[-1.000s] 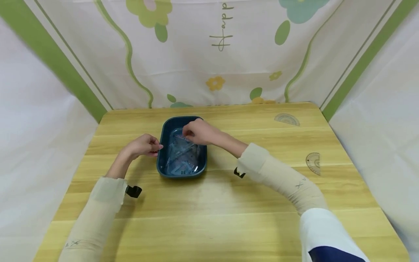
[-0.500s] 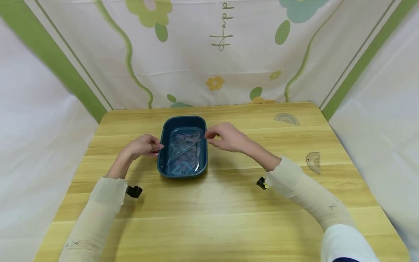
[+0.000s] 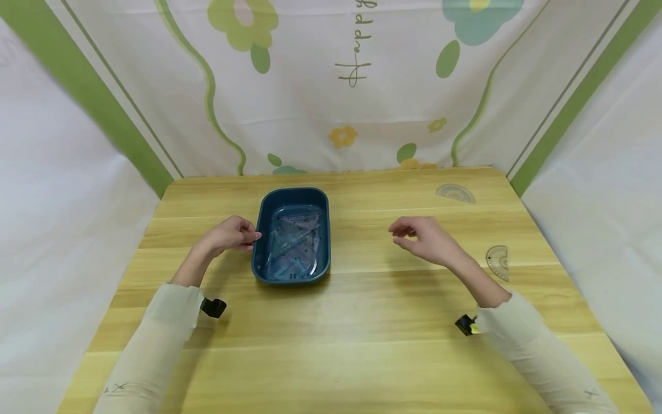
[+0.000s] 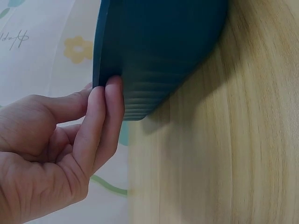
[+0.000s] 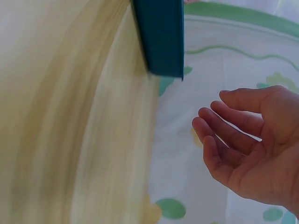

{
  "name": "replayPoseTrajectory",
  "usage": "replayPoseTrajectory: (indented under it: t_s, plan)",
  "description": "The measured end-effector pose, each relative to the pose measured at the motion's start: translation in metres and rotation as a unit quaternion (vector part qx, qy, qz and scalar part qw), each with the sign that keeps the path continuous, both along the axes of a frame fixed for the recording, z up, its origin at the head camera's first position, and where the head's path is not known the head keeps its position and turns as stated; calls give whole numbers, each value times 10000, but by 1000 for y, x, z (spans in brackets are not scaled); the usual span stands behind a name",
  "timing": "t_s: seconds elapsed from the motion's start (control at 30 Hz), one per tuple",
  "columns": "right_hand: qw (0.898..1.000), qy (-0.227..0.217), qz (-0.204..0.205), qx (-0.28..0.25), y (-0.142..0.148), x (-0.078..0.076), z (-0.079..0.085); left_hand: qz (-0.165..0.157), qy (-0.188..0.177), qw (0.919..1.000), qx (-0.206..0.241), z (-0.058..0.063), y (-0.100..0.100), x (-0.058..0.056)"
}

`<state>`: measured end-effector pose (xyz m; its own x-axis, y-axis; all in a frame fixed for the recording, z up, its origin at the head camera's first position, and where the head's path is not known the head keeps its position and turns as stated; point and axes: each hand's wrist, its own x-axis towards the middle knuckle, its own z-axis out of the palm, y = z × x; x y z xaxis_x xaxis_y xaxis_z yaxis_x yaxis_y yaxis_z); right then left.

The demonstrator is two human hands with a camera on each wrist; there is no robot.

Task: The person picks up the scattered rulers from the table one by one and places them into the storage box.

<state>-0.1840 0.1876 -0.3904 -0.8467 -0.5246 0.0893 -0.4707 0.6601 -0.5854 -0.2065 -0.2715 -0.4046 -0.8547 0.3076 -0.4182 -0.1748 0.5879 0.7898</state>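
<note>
A dark blue rectangular tub [image 3: 261, 213] stands left of the middle of the table. Inside it lie several clear plastic pieces, among them set squares [image 3: 305, 247], overlapping one another. My left hand [image 3: 230, 234] pinches the tub's left rim between thumb and fingers; the left wrist view shows the thumb on one side of the wall [image 4: 154, 46] and two fingers on the other. My right hand [image 3: 426, 238] hovers over the table, right of the tub, with loosely curved fingers and nothing in it. Two clear protractors, one farther back [image 3: 455, 193] and one nearer [image 3: 498, 263], lie to its right.
The wooden table [image 3: 331, 351] is light yellow. A white cloth with flowers and green stripes [image 3: 305, 103] hangs behind it and at both sides. Small black cameras sit at the left wrist [image 3: 214, 307] and right wrist [image 3: 465, 325].
My right hand has come out of the tub and moved right and nearer, toward the protractors, with nothing in it. My left hand has stayed at the tub's rim. The head view has shifted slightly.
</note>
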Motion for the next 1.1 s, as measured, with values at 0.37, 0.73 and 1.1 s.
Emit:
replayPoseTrajectory:
  t_s: [0.37,0.73,1.1]
  plan:
    - [9948,-360,-951,82,75,23,-31,89,-31,9999,-95,-5,-1,0]
    - [9862,-82,-1638,220,125,48,-46,132,-8,9998,-154,-2,0,0]
    - [9605,-9,-2682,744,169,48,-62,47,-24,9999,-104,-2,0,1]
